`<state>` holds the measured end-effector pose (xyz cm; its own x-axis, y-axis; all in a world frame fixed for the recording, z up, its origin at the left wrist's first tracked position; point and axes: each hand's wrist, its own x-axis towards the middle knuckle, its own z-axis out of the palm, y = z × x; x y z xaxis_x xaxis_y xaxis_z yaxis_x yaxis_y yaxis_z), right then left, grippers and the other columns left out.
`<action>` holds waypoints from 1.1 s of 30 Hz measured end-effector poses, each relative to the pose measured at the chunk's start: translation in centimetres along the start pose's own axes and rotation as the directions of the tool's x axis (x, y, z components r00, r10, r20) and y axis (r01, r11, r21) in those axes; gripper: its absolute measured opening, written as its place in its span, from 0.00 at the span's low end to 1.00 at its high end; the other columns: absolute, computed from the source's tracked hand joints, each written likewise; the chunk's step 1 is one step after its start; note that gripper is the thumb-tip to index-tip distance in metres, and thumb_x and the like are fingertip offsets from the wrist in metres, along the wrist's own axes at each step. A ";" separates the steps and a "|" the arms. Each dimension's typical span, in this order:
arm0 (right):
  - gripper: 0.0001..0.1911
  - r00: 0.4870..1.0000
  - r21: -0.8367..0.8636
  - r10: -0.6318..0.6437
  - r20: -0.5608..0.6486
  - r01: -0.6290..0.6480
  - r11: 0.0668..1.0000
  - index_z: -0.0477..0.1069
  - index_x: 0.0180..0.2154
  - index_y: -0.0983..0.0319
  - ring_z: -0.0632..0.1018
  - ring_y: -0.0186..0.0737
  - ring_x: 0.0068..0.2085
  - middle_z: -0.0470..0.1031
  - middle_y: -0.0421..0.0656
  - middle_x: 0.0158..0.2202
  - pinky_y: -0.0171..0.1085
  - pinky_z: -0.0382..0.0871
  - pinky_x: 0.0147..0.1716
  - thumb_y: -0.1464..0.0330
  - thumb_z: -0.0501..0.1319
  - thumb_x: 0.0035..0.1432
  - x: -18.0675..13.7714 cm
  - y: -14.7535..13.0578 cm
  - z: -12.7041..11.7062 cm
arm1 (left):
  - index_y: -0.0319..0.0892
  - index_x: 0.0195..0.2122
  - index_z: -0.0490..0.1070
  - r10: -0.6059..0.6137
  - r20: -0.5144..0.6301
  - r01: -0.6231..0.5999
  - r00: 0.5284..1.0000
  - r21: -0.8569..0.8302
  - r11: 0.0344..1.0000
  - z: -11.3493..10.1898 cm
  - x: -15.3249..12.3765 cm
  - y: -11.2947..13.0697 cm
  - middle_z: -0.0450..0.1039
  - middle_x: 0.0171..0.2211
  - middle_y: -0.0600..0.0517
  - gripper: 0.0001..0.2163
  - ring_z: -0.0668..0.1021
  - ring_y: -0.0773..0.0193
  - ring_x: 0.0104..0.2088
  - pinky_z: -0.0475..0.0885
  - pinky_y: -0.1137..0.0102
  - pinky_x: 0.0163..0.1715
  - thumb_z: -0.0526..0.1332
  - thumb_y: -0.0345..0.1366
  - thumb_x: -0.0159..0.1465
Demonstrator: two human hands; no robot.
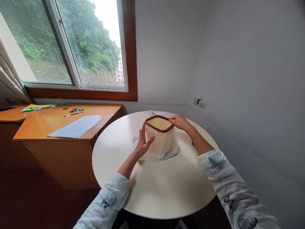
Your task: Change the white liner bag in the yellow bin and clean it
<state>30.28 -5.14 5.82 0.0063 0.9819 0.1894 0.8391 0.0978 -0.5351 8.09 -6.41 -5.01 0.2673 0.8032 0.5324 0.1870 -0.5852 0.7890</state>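
A small cream bin with a brown rim (159, 118) stands on a round white table (152, 187), draped in a thin white plastic bag (164, 144). My left hand (143, 143) lies against the bin's left side, fingers stretched along the bag. On the far right of the rim my right hand (179, 121) pinches the bag's edge. The bag spreads out on the tabletop around the bin's base.
A crumpled bit of white plastic (150, 113) lies behind the bin. To the left stands a wooden desk (59, 133) with a blue sheet (77, 126), a pen and coloured papers, under a window. A wall socket (200, 102) is at the right.
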 end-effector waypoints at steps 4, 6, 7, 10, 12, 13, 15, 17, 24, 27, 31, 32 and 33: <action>0.12 0.999 -0.103 0.031 0.026 -0.028 0.994 0.71 0.22 0.62 0.58 0.31 0.22 0.63 0.39 0.18 0.34 0.46 0.22 0.69 0.52 0.50 0.3 -0.3 -0.2 | 0.55 0.64 0.38 0.079 0.002 -0.079 0.997 0.055 0.995 0.1 0.0 -0.1 0.45 0.62 0.48 0.33 0.50 0.56 0.64 0.47 0.54 0.62 0.55 0.44 0.63; 0.11 0.999 -0.122 0.034 0.037 -0.029 0.992 0.71 0.22 0.61 0.59 0.31 0.22 0.63 0.40 0.18 0.34 0.46 0.22 0.68 0.53 0.50 0.4 -0.5 -0.3 | 0.54 0.64 0.42 0.096 -0.031 -0.093 0.995 0.091 0.992 0.0 0.1 -0.1 0.47 0.60 0.47 0.31 0.51 0.56 0.63 0.48 0.54 0.62 0.55 0.44 0.63; 0.10 0.999 -0.122 0.033 0.039 -0.028 0.992 0.71 0.22 0.61 0.59 0.31 0.22 0.63 0.40 0.18 0.34 0.47 0.23 0.68 0.54 0.50 0.4 -0.5 -0.4 | 0.53 0.63 0.44 0.106 -0.050 -0.100 0.993 0.113 0.989 0.0 0.1 0.0 0.47 0.60 0.46 0.29 0.51 0.56 0.63 0.48 0.54 0.62 0.55 0.44 0.62; 0.08 0.999 -0.104 0.033 0.039 -0.029 0.994 0.71 0.22 0.61 0.60 0.32 0.23 0.62 0.39 0.17 0.34 0.48 0.23 0.67 0.57 0.49 0.4 -0.6 -0.5 | 0.50 0.59 0.51 0.153 -0.111 -0.129 0.982 0.200 0.971 -0.1 0.4 0.2 0.45 0.61 0.44 0.25 0.50 0.54 0.64 0.49 0.53 0.61 0.56 0.43 0.62; 0.08 0.999 -0.094 0.025 0.027 -0.023 0.995 0.71 0.22 0.61 0.59 0.32 0.23 0.61 0.39 0.17 0.34 0.48 0.23 0.67 0.57 0.49 0.5 -0.5 -0.5 | 0.48 0.57 0.54 0.192 -0.135 -0.151 0.972 0.263 0.953 -0.1 0.6 0.5 0.44 0.63 0.43 0.23 0.49 0.52 0.64 0.46 0.50 0.60 0.56 0.42 0.62; 0.09 1.000 -0.092 0.017 0.021 -0.015 0.996 0.71 0.22 0.61 0.59 0.32 0.23 0.61 0.39 0.17 0.34 0.48 0.23 0.68 0.57 0.50 0.5 -0.5 -0.4 | 0.48 0.56 0.54 0.211 -0.137 -0.165 0.968 0.288 0.943 -0.1 0.6 0.6 0.44 0.63 0.43 0.22 0.49 0.51 0.64 0.44 0.48 0.60 0.56 0.41 0.62; 0.10 1.000 -0.100 0.006 0.013 -0.005 0.995 0.71 0.21 0.61 0.58 0.31 0.22 0.60 0.38 0.17 0.35 0.47 0.23 0.68 0.55 0.50 0.6 -0.3 -0.4 | 0.47 0.56 0.54 0.238 -0.127 -0.191 0.963 0.304 0.933 0.0 0.7 0.8 0.47 0.64 0.43 0.20 0.50 0.52 0.64 0.41 0.47 0.60 0.54 0.39 0.64; 0.10 1.000 -0.110 0.012 0.015 -0.010 0.994 0.71 0.21 0.62 0.56 0.30 0.22 0.58 0.38 0.17 0.35 0.46 0.23 0.69 0.54 0.49 0.7 -0.1 -0.3 | 0.47 0.56 0.53 0.245 -0.113 -0.204 0.963 0.289 0.935 0.1 0.7 0.9 0.49 0.63 0.43 0.18 0.53 0.54 0.64 0.43 0.48 0.60 0.52 0.38 0.65; 0.12 1.000 -0.079 -0.016 -0.009 0.015 0.997 0.62 0.17 0.62 0.54 0.29 0.21 0.56 0.37 0.17 0.34 0.45 0.22 0.71 0.52 0.50 1.3 0.5 0.4 | 0.46 0.56 0.53 0.263 -0.124 -0.228 0.957 0.243 0.943 0.4 0.7 1.0 0.50 0.63 0.42 0.18 0.56 0.55 0.63 0.53 0.51 0.59 0.50 0.37 0.65; 0.12 0.999 -0.060 -0.035 -0.016 0.034 0.998 0.60 0.17 0.62 0.55 0.29 0.22 0.58 0.37 0.18 0.34 0.46 0.22 0.71 0.51 0.51 1.4 0.6 0.6 | 0.45 0.56 0.54 0.268 -0.154 -0.230 0.951 0.228 0.946 0.5 0.8 0.9 0.50 0.63 0.41 0.17 0.56 0.55 0.63 0.55 0.52 0.59 0.51 0.38 0.66; 0.12 0.999 -0.040 -0.033 -0.019 0.033 0.999 0.61 0.18 0.62 0.58 0.30 0.22 0.62 0.38 0.19 0.33 0.47 0.22 0.70 0.50 0.52 1.3 0.5 0.9 | 0.46 0.54 0.55 0.232 -0.176 -0.202 0.957 0.176 0.964 0.5 1.2 0.8 0.51 0.62 0.43 0.16 0.56 0.56 0.63 0.54 0.53 0.59 0.50 0.41 0.66; 0.12 0.999 -0.042 -0.033 -0.021 0.032 0.999 0.62 0.19 0.62 0.60 0.31 0.23 0.63 0.39 0.20 0.33 0.48 0.23 0.70 0.50 0.53 1.2 0.5 1.1 | 0.46 0.53 0.55 0.215 -0.181 -0.190 0.960 0.146 0.971 0.5 1.4 0.7 0.51 0.63 0.43 0.16 0.55 0.56 0.63 0.53 0.54 0.60 0.50 0.41 0.66; 0.12 0.999 -0.048 -0.033 -0.025 0.032 0.998 0.64 0.20 0.62 0.61 0.32 0.24 0.65 0.40 0.21 0.33 0.49 0.23 0.70 0.50 0.53 1.2 0.4 1.2 | 0.46 0.53 0.56 0.197 -0.189 -0.179 0.962 0.108 0.978 0.6 1.6 0.6 0.50 0.63 0.44 0.15 0.55 0.57 0.64 0.52 0.54 0.60 0.50 0.42 0.66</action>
<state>29.95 -3.76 4.79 -0.0075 0.9737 0.2278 0.8641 0.1210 -0.4885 9.18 -5.53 -3.82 0.1156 0.6786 0.7254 0.2376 -0.7280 0.6431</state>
